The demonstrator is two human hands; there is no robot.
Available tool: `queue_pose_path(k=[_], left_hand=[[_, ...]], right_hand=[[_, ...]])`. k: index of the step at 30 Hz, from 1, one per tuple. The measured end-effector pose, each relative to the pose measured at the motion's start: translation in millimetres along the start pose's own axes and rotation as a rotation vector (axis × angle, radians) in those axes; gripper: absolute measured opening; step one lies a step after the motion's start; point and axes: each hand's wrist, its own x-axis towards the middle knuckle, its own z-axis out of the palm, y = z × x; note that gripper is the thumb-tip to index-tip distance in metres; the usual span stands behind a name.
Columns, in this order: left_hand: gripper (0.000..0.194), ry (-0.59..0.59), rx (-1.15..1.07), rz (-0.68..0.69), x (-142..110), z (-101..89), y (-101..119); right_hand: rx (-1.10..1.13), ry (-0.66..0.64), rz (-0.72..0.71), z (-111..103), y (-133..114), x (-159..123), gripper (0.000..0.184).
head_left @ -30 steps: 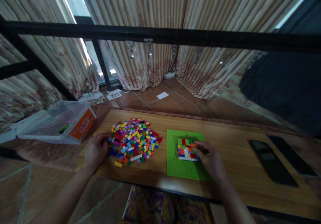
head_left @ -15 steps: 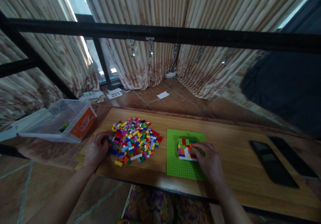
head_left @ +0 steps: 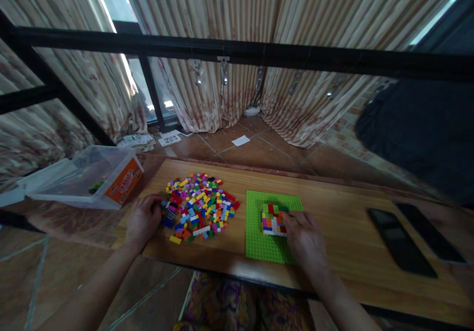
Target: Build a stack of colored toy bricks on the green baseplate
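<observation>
A loose heap of small coloured toy bricks [head_left: 202,205] lies on the left half of the wooden table. My left hand [head_left: 144,218] rests at the heap's left edge, fingers curled beside some dark blue bricks; whether anything is between the fingertips is hidden. To the right lies a flat green studded baseplate [head_left: 255,247]. On it sits a low multicoloured block of toy bricks [head_left: 272,220], with white along its near side. Closed fingers of my right hand [head_left: 305,234] grip the block's right end and cover that part of it.
A clear plastic bin [head_left: 89,192] with an orange label stands left of the table [head_left: 344,252], holding a few green pieces. Two dark phone-like slabs [head_left: 402,242] lie at the right. A black metal rail [head_left: 237,49] crosses before curtains. Papers [head_left: 240,140] lie on the tiled floor.
My right hand has shifted slightly left, and its fingers now cover more of the block's right end. The left hand has stayed nearly still at the heap.
</observation>
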Motion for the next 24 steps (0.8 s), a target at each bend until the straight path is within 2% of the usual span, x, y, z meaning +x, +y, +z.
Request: queue_pose_path(k=[3,9,13,15,17,20,22,24], left_hand=[[0.022,0.005,0.013,-0.004,-1,0.9,-1],[0.022,0.021,0.006,-0.005,-1,3.4,0],[0.022,0.041,0.015,-0.008,-1,4.7,1],[0.022,0.045,0.017,0.003,-1,4.6,2],[0.021,0.05,0.014,0.015,-1,4.0,2],[0.02,0.053,-0.001,0.025,-2,3.5,2],[0.019,0.048,-0.007,0.024,-2,3.8,2],[0.019,0.049,-0.008,0.019,-3,4.6,2]], right_hand=[[-0.103,-0.088,-0.05,-9,-3,4,0.032],[-0.098,-0.179,-0.101,-15,-1,15,0.024],[-0.069,-0.175,-0.137,-12,4,19,0.026],[0.007,-0.124,-0.136,-10,9,17,0.03],[0.12,-0.001,-0.042,-9,13,11,0.033],[0.318,0.192,0.265,-14,18,-2,0.035],[0.455,0.235,0.481,-19,16,-8,0.039],[0.577,0.242,0.63,-21,10,-14,0.042]])
